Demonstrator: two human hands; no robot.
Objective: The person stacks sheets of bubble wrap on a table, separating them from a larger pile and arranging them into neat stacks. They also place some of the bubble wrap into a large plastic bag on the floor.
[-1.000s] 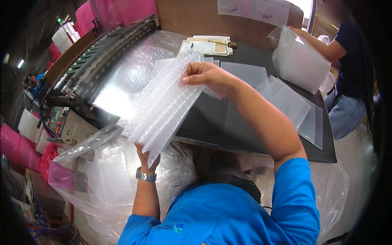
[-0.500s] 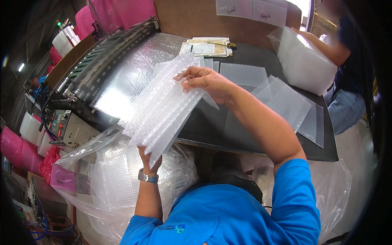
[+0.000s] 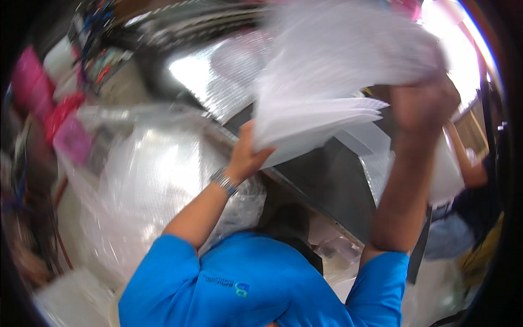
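Observation:
A stack of clear bubble wrap sheets point(image 3: 321, 71) is raised above the dark table, its upper part smeared by motion. My left hand point(image 3: 248, 155) grips the stack's lower left corner, thumb in front and fingers partly hidden behind the plastic. At the stack's right end is my right hand point(image 3: 425, 103), blurred but closed on the sheets. Between the hands, several loose edges of the stack fan out toward the right. More flat bubble wrap point(image 3: 376, 169) lies on the table, partly covered by my right forearm.
A big clear plastic bag point(image 3: 147, 180) holding bubble wrap stands left of the dark tabletop point(image 3: 321, 177). Shiny bubble wrap point(image 3: 223, 71) spreads by the machine point(image 3: 180, 27) at the back. Pink wrapped rolls point(image 3: 32, 87) are far left. A co-worker's arm point(image 3: 468, 166) is at right.
My view has turned to the right. The stack has swung up and right, my right hand lifting its far end. My left hand has come up beside the table edge, still holding the lower corner.

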